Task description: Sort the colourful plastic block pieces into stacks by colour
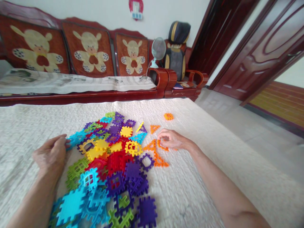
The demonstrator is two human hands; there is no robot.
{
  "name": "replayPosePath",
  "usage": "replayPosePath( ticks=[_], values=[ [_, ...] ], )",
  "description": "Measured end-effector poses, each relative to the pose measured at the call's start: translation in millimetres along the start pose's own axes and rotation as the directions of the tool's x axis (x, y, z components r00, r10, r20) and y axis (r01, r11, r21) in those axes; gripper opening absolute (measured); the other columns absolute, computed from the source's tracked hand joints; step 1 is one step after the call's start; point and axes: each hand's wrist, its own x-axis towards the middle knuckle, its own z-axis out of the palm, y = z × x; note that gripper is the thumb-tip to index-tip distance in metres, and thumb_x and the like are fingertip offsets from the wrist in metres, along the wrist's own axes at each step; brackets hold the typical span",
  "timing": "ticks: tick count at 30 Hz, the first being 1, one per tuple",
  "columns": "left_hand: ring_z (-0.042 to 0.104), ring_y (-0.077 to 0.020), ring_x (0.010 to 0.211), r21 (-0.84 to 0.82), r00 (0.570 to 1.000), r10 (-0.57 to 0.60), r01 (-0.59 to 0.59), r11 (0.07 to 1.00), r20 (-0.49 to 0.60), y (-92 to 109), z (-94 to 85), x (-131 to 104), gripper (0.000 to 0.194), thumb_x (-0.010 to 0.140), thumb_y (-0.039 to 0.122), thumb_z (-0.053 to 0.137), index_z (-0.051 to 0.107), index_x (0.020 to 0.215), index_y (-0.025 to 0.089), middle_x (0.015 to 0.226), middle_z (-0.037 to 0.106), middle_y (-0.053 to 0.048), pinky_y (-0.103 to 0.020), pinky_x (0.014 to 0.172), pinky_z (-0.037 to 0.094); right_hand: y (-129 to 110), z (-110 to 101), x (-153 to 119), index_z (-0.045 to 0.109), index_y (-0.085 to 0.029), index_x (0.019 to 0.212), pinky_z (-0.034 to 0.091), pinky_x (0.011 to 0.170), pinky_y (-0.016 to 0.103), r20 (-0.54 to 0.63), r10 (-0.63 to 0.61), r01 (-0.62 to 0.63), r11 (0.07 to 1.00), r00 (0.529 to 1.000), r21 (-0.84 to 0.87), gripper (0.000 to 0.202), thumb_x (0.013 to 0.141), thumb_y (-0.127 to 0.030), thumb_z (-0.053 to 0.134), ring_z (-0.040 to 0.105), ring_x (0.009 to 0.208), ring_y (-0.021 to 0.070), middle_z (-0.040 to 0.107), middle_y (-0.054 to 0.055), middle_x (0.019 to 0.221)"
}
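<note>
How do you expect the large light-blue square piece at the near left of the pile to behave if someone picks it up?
The light-blue square piece looks like thin moulded plastic, so it should be light and fairly stiff. Being flat, it probably won't roll. Its toothed edges might snag on the light-blue pieces around it.

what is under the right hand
Part of an orange piece shows below the fingers of the right hand, and a small bit of orange below the palm. Whatever the hand itself covers cannot be seen.
</note>
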Motion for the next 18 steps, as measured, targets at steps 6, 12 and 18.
replayPosePath(
  ticks=[6,12,18],
  values=[
    [0.059,-0.0124,0.061,0.025,1.0,0.018,-0.017,1.0,-0.016,1.5,0.0,-0.7,0.041,0.065,0.034,0.064,0.075,0.1,0.014,0.072,0.07,-0.004,-0.023,0.057,0.048,15.8,-10.1,5.6,0.067,-0.019,0.092,0.045,0.065,0.025,-0.177,0.266,-0.196,0.921,0.947,0.336,0.025,0.077,-0.034,0.056,0.058,0.07,0.0126,0.065,0.0,0.081],
    [0.055,-0.0125,0.056,0.081,0.999,-0.034,0.036,0.996,-0.02,11.0,-1.5,-8.1,0.045,0.064,0.036,0.063,0.075,0.103,0.017,0.069,0.067,-0.003,-0.021,0.048,0.042,51.4,-22.4,-2.1,0.067,-0.019,0.089,0.049,0.066,0.026,-0.397,0.312,-0.277,0.95,0.863,0.144,0.021,0.072,-0.026,0.058,0.061,0.072,0.0153,0.067,0.001,0.081],
    [0.054,-0.0103,0.056,0.088,0.998,-0.059,0.06,0.994,-0.016,22.8,-3.0,-17.6,0.042,0.064,0.035,0.063,0.075,0.101,0.02,0.068,0.065,0.0,-0.021,0.055,0.045,58.7,-37.7,-15.7,0.061,-0.019,0.118,0.05,0.084,0.032,-0.277,0.322,-0.333,0.943,0.906,0.006,0.048,0.071,-0.027,0.067,0.063,0.102,0.0228,0.062,0.01,0.122]
  ],
)
